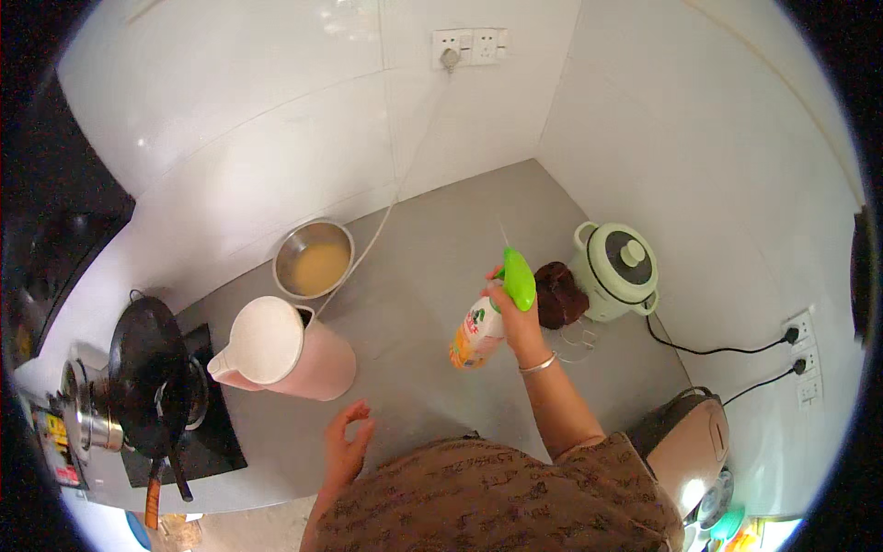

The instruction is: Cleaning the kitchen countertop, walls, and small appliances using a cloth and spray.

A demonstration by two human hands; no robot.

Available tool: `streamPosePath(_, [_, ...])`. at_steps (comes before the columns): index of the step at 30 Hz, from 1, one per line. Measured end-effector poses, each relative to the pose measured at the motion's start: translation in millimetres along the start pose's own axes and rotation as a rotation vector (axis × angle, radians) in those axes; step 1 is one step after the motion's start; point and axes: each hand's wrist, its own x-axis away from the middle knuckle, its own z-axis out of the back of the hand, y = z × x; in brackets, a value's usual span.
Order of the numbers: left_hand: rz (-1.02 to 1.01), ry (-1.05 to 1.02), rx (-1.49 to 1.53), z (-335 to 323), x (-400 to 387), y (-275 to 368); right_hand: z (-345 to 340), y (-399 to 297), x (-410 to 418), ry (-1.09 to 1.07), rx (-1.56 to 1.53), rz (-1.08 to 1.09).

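My right hand (519,319) grips a spray bottle (476,332) by the neck, just below its bright green trigger head (519,279). The bottle is white and orange, bears printing, and tilts over the grey countertop (414,297). A thin streak shows in front of the nozzle. My left hand (350,436) holds nothing, its fingers curled and apart, near the counter's front edge. Close beyond it stands a pink electric kettle (321,362) with a white lid. A dark brown crumpled cloth (560,295) lies right of my right hand, against a light green electric pot (614,272).
A steel bowl (314,259) with yellowish liquid stands by the back wall. A pale cord runs past it to the wall socket (450,50). Left are a black wok (148,366) on a hob and a steel pot (96,421). A brown appliance (690,448) stands at right, near plugged-in black cords.
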Motion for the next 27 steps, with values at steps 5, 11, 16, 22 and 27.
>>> streamPosePath(5, [0.045, 0.085, 0.040, 14.3, 5.4, -18.2, 3.4, 6.9, -10.4, 0.201, -0.185, 0.059])
streamPosePath(11, [0.083, 0.146, 0.151, 17.4, 3.1, -14.5, 28.0, 21.8, -13.7, 0.281, -0.265, 0.003])
streamPosePath(16, [0.100, 0.115, 0.091, 17.9, -1.8, -7.2, 37.8, 21.2, -4.7, 0.353, -0.317, -0.046])
streamPosePath(22, [0.051, 0.109, 0.113, 17.1, -1.6, -5.2, 45.8, 28.8, 5.2, 0.393, -0.409, -0.070])
streamPosePath(27, [0.080, 0.110, 0.102, 17.0, -1.8, -2.2, 47.1, 29.4, 7.9, 0.405, -0.482, -0.110])
